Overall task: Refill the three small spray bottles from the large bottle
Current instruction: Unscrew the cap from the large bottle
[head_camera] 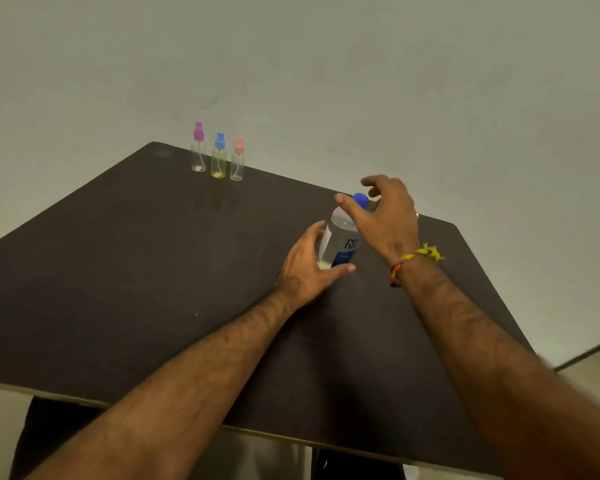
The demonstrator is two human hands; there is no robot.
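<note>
So we're opening up first: left hand (309,265) grips the big bottle (340,242), right hand (385,211) hovers loosely open at its blue cap (360,199). Next, twist it off.

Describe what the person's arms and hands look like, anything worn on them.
Both forearms are bare, with no sleeves in view, and both show dark hair. The left hand wears nothing visible. The right hand has a thread wristband at the wrist, yellow with a frayed yellow knot, and red and dark strands on its lower part. No watch shows.

head-worn view, angled forward and down, close above dark table (118,271)
</note>
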